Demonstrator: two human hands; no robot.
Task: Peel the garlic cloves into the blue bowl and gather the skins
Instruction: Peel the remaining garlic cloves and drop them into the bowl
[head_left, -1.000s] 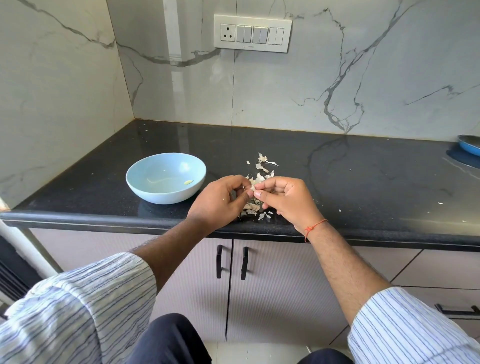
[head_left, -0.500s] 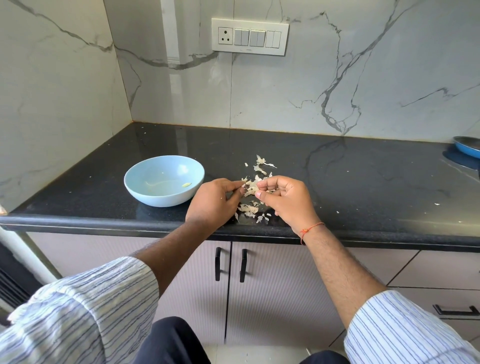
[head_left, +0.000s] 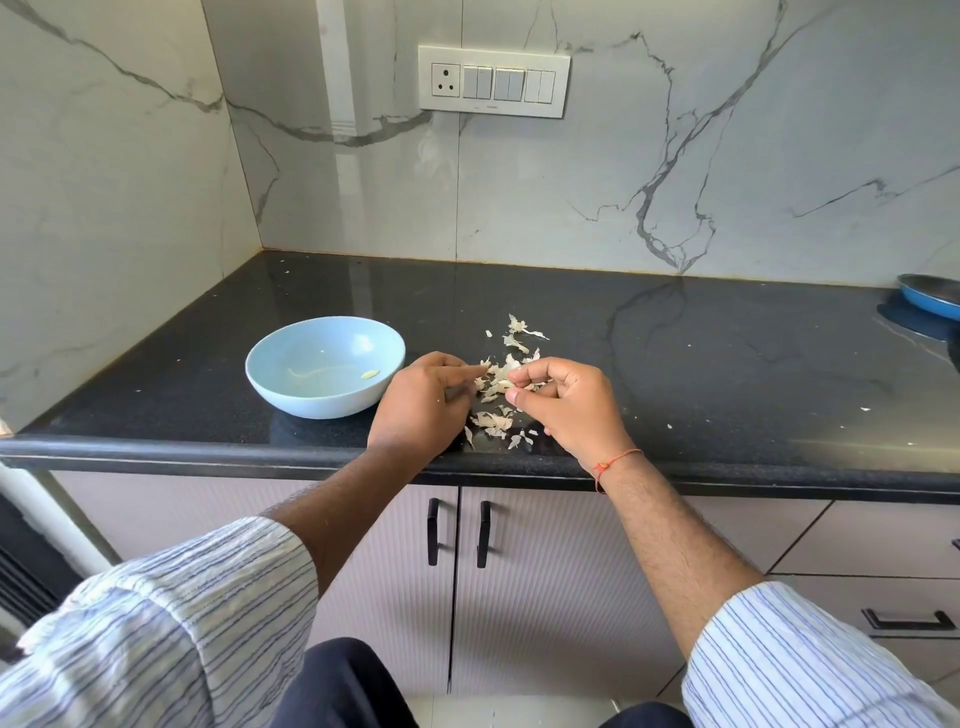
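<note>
Risk: skins (head_left: 496, 418) lie at the counter (head_left: 675, 364) front edge, where left hand (head_left: 423, 410) and right hand (head_left: 563, 405), both apparently pinching peel, could knock them off.

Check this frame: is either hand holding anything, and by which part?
Both hands meet over the garlic skins. The right hand and left hand pinch a small pale piece at their fingertips; clove or skin cannot be told.
</note>
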